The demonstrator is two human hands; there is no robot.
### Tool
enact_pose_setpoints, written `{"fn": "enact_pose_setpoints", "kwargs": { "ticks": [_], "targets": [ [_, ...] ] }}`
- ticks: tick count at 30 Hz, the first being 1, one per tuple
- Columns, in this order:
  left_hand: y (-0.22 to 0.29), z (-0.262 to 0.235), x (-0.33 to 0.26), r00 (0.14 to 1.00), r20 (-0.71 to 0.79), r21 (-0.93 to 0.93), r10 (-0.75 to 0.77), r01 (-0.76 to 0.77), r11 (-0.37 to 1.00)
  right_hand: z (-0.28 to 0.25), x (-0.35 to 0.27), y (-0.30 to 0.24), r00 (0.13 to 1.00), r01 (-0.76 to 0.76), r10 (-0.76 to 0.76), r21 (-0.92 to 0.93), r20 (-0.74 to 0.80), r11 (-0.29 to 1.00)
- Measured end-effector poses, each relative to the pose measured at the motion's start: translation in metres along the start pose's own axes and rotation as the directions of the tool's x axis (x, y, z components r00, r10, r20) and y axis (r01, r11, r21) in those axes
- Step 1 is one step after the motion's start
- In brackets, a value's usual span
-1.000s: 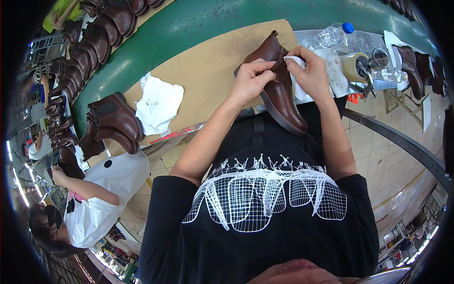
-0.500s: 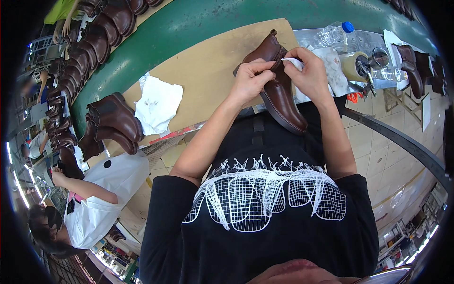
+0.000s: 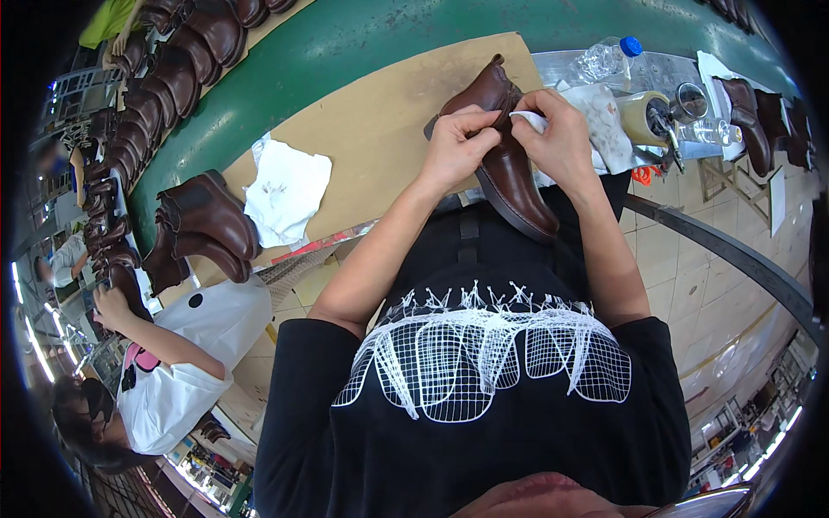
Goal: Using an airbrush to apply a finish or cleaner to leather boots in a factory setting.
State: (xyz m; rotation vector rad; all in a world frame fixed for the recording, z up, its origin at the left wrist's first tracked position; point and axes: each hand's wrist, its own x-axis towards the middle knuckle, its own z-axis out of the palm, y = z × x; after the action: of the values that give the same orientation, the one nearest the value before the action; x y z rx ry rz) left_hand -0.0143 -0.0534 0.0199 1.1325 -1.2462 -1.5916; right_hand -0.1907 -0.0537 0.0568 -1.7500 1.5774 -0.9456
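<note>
A dark brown leather ankle boot [image 3: 515, 179] lies in front of me at the table edge, its toe pointing toward my body and jutting past the edge. My left hand [image 3: 456, 148] is closed in a pinch at the boot's upper, near the ankle opening. My right hand [image 3: 561, 140] pinches a small piece of white cloth [image 3: 534, 119] against the other side of the same opening. Its fingertips are partly hidden by the cloth. Brown cardboard [image 3: 371, 129] lies under the boot.
A stained white cloth [image 3: 289, 194] and a pair of brown boots [image 3: 205, 220] lie to the left. At right stand a plastic bottle [image 3: 604, 62], a yellowish container [image 3: 639, 119] and more boots [image 3: 749, 121]. Rows of boots line the green table [image 3: 389, 43]. A co-worker [image 3: 173, 397] sits at left.
My right hand has moved slightly left and down with the white cloth, closer to my left hand. My left hand stays at the boot. The co-worker's arm at left has shifted.
</note>
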Motion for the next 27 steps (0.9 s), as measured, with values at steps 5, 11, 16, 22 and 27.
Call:
{"fn": "enact_pose_setpoints", "kwargs": {
  "ticks": [5,11,16,22,27],
  "targets": [
    [0.004,0.000,0.002,1.000,0.011,0.042,-0.003,0.003,0.999,-0.002,0.003,0.014,0.995,-0.095,0.095,0.095,0.002,0.991],
    [0.006,0.001,0.000,0.997,0.040,-0.027,-0.069,0.070,0.997,-0.008,-0.002,0.011,0.998,0.042,-0.048,0.156,0.036,0.987],
    [0.001,0.002,-0.002,1.000,0.012,0.009,-0.013,0.013,1.000,0.003,-0.005,0.004,0.999,0.040,-0.039,0.022,-0.036,0.999],
    [0.001,0.000,-0.003,0.999,0.023,-0.006,-0.049,0.049,0.999,-0.007,0.004,0.024,0.991,-0.130,0.130,0.197,0.015,0.972],
    [-0.001,0.006,-0.005,0.996,0.045,0.014,-0.081,0.081,0.997,-0.041,0.022,0.059,0.980,-0.116,0.164,0.335,-0.116,0.935]
  ]
}}
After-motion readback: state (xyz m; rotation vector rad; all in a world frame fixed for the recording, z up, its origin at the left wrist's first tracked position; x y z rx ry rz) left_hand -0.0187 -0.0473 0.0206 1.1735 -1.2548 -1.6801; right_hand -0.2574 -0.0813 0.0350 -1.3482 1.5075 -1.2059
